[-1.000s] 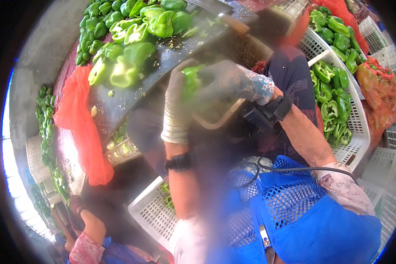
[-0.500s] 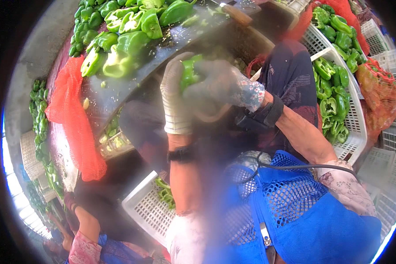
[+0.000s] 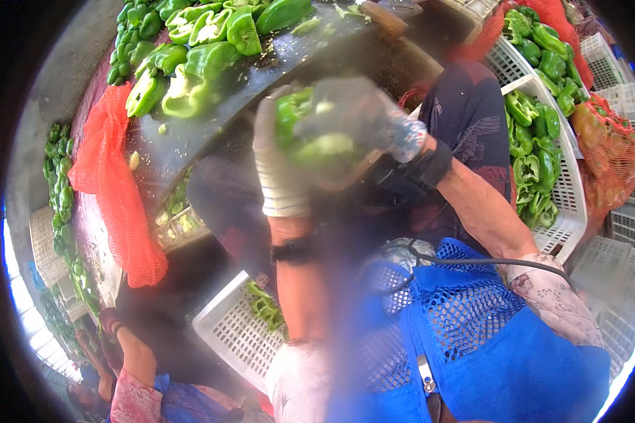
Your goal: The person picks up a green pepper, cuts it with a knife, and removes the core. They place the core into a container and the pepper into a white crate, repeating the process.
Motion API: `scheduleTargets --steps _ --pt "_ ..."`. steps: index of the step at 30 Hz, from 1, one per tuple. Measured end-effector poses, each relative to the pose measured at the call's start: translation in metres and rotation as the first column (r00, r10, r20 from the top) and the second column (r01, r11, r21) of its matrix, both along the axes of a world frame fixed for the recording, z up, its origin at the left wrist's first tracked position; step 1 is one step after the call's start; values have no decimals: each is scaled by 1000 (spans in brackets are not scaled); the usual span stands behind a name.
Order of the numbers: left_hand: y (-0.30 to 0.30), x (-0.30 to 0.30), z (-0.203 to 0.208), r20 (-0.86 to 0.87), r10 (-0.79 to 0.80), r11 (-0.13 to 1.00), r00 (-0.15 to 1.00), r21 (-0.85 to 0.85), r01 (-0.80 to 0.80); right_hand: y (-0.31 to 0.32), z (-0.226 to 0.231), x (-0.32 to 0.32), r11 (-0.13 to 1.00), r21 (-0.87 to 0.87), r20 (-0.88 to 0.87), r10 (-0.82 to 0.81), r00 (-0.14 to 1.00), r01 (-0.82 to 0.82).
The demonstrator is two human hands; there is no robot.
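Note:
In the middle, above my lap, my gloved left hand is closed around a green bell pepper. My right hand, in a grey glove, presses against the same pepper from the right with curled fingers. Motion and a smear over the picture blur both sets of fingers. A pale, light-green patch of pepper shows below the right fingers. Whether the pepper is split there, I cannot tell. Halved bell peppers with pale insides lie on the dark worktop just beyond my left hand.
A knife's wooden handle lies on the worktop's far side. Red mesh netting hangs over its left edge. White crates of peppers stand at right; another white crate sits low left. Another person's arm shows lower left.
My right hand has shifted slightly upward and turned over the pepper. More of the pepper shows between the hands, including a pale part underneath. The left hand keeps its hold.

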State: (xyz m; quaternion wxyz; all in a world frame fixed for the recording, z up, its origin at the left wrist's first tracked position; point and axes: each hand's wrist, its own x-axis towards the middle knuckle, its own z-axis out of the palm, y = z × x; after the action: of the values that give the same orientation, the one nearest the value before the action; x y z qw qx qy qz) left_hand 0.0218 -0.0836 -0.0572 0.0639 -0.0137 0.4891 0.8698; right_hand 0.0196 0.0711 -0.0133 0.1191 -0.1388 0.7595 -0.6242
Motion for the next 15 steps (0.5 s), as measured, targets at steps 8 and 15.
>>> scheduleTargets --steps 8,15 --pt "-7 -3 6 -49 151 972 987 190 -139 34 2 -30 868 222 -725 -159 671 445" --pt "-6 -7 -4 -46 162 986 986 32 -161 6 5 -1 844 536 -362 233 903 -3"
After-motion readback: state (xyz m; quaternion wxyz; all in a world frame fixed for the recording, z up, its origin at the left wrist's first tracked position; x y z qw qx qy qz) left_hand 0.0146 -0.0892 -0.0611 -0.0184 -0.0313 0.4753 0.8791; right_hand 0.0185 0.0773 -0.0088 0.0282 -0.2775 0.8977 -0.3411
